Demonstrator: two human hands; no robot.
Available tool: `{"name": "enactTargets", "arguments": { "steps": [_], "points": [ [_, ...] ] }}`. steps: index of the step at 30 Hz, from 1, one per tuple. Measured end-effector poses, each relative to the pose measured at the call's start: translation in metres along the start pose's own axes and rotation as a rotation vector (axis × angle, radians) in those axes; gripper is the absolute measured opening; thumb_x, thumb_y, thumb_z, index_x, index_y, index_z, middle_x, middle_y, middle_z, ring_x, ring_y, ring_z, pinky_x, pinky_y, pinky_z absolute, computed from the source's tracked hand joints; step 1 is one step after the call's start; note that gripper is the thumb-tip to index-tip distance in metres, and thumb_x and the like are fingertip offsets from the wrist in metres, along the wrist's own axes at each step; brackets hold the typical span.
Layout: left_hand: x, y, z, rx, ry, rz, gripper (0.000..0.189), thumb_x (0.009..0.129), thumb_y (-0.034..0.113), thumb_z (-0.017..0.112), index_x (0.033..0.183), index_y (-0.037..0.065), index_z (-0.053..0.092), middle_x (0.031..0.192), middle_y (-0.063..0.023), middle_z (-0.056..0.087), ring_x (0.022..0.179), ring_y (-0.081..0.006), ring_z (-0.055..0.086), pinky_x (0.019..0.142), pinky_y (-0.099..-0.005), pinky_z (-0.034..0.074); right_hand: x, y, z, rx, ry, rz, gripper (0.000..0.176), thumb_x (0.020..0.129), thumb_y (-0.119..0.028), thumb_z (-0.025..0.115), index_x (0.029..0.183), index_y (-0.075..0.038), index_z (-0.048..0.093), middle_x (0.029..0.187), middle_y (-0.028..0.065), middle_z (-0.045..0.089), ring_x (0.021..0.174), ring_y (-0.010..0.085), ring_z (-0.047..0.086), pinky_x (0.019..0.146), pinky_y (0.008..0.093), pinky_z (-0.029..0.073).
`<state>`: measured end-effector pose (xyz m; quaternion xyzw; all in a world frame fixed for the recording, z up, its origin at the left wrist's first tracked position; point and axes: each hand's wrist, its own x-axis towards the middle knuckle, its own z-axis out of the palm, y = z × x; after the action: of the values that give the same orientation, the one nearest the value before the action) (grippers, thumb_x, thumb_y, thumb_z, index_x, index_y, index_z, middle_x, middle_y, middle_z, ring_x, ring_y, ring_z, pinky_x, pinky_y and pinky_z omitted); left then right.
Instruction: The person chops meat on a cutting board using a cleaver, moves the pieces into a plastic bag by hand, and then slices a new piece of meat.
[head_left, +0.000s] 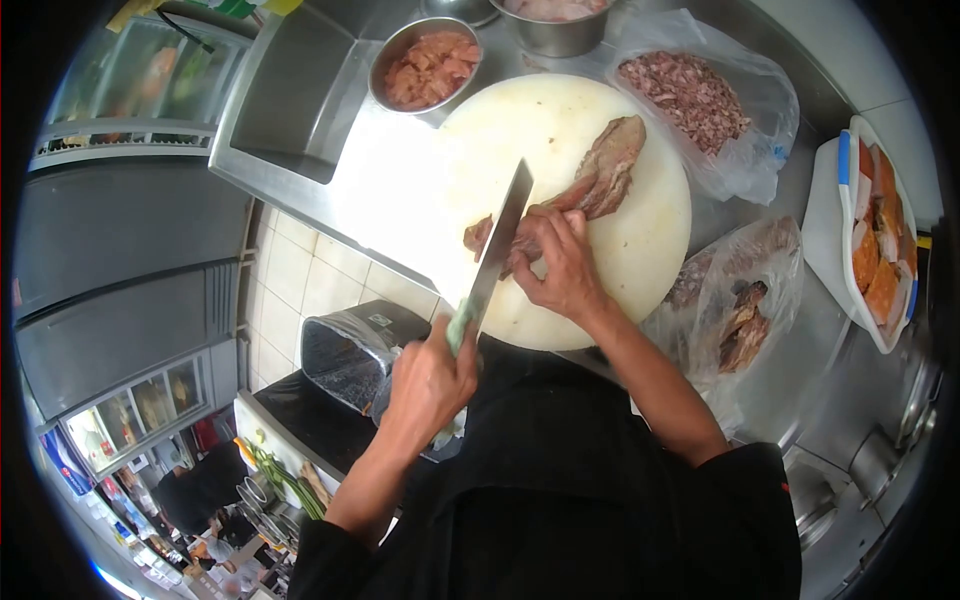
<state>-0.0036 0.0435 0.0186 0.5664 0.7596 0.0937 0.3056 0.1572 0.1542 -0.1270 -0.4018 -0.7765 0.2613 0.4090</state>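
Observation:
My left hand (430, 380) is wrapped around the pale green handle of a long knife (505, 225). The blade slants up across a strip of brownish-red meat (605, 175) lying on a round white cutting board (560, 110). With curled fingers, my right hand (560, 260) grips the meat just right of the blade. A short end of meat shows on the blade's left side. The fingertips partly cover the strip, so whether the edge has cut into it cannot be seen.
Behind the board stand a metal bowl of pinkish meat pieces (383, 80) and another metal bowl (560, 40). On the right are a bag of chopped meat (765, 110), a bag with larger pieces (700, 350) and a white tub (825, 220) of orange-brown pieces. A lined bin (335, 365) stands lower left.

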Motion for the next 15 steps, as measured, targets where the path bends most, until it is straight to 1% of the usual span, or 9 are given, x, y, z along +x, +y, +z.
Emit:
{"name": "enactTargets", "arguments": {
  "steps": [2, 4, 6, 8, 12, 14, 15],
  "points": [
    [-0.002, 0.003, -0.003, -0.004, -0.027, -0.013, 0.023, 0.098, 0.022, 0.06, 0.096, -0.002, 0.058, 0.062, -0.0315, 0.059, 0.063, -0.0528, 0.061, 0.059, -0.0584, 0.05, 0.001, 0.002, -0.001, 0.012, 0.001, 0.016, 0.03, 0.078, -0.011, 0.069, 0.105, -0.003, 0.058, 0.117, 0.0133, 0.06, 0.103, 0.0352, 0.052, 0.092, 0.0437, 0.044],
    [0.0, 0.005, -0.003, -0.022, -0.064, -0.041, 0.023, 0.1, 0.019, 0.057, 0.102, -0.003, 0.061, 0.069, -0.0313, 0.059, 0.072, -0.0525, 0.061, 0.065, -0.0537, 0.049, 0.0, 0.0, -0.001, 0.009, -0.005, 0.012, 0.03, 0.078, -0.01, 0.068, 0.105, -0.004, 0.058, 0.115, 0.0127, 0.06, 0.103, 0.0347, 0.052, 0.093, 0.0438, 0.043],
    [0.031, 0.005, 0.013, 0.036, -0.05, -0.02, 0.024, 0.1, 0.021, 0.056, 0.098, -0.003, 0.06, 0.072, -0.0325, 0.06, 0.076, -0.0535, 0.061, 0.068, -0.057, 0.048, 0.001, -0.002, 0.0, 0.008, 0.002, 0.005, 0.03, 0.078, -0.009, 0.068, 0.105, -0.004, 0.057, 0.115, 0.0125, 0.06, 0.103, 0.0347, 0.053, 0.093, 0.0437, 0.042],
    [0.053, 0.014, 0.016, 0.007, -0.038, -0.007, 0.027, 0.1, 0.022, 0.056, 0.096, -0.004, 0.059, 0.073, -0.0325, 0.061, 0.076, -0.0534, 0.061, 0.068, -0.058, 0.048, 0.002, -0.001, 0.0, -0.003, 0.016, -0.008, 0.03, 0.078, -0.009, 0.068, 0.105, -0.005, 0.057, 0.115, 0.0123, 0.06, 0.103, 0.0347, 0.053, 0.093, 0.0437, 0.042],
    [0.027, -0.001, 0.015, 0.081, -0.028, 0.007, 0.027, 0.099, 0.022, 0.056, 0.096, -0.004, 0.059, 0.073, -0.0311, 0.062, 0.076, -0.0527, 0.062, 0.068, -0.0577, 0.049, 0.003, 0.001, 0.002, 0.017, 0.025, -0.012, 0.031, 0.077, -0.009, 0.068, 0.106, -0.006, 0.057, 0.114, 0.0121, 0.06, 0.102, 0.0349, 0.053, 0.092, 0.0437, 0.042],
    [0.002, -0.016, 0.017, 0.022, -0.034, 0.028, 0.025, 0.097, 0.022, 0.059, 0.101, -0.003, 0.061, 0.066, -0.0318, 0.062, 0.065, -0.0522, 0.063, 0.062, -0.0592, 0.052, 0.001, 0.002, -0.002, 0.019, 0.023, 0.024, 0.031, 0.077, -0.009, 0.068, 0.106, -0.007, 0.057, 0.114, 0.0122, 0.06, 0.102, 0.0351, 0.053, 0.092, 0.0438, 0.042],
    [0.005, -0.016, 0.02, 0.059, -0.06, -0.002, 0.027, 0.097, 0.025, 0.059, 0.102, -0.002, 0.061, 0.067, -0.0327, 0.063, 0.07, -0.0527, 0.064, 0.064, -0.0594, 0.053, 0.002, 0.003, -0.001, 0.028, 0.025, 0.02, 0.032, 0.077, -0.009, 0.068, 0.106, -0.007, 0.057, 0.114, 0.0123, 0.06, 0.102, 0.0352, 0.053, 0.092, 0.044, 0.042]
  ]
}}
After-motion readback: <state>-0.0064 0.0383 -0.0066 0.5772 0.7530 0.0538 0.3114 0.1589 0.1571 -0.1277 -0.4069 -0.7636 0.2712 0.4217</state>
